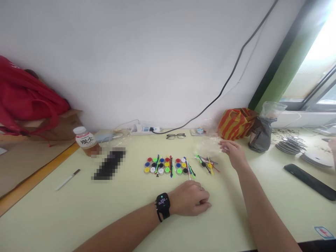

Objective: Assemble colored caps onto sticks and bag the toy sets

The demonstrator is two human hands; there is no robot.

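My left hand [190,197], with a black smartwatch [163,203] on its wrist, rests on the table with its fingers curled in; I see nothing in it. Farther right, my right hand [232,150] pinches the edge of a clear plastic bag [207,145] lying on the table. Beyond my left hand are rows of small round pieces with coloured centres [161,170] and clear rims. Coloured plastic arrows [171,166] lie across them in bunches. A loose pile of arrows [208,164] with round pieces among them sits between my hands.
Glasses [175,136] and a power strip [145,130] lie near the wall. Left are a drink bottle [85,140], a pen [68,179] and a pixelated dark object [109,164]. Right are a striped bag [235,122], a grey bag [259,136], stacked discs [288,147] and a black case [309,180].
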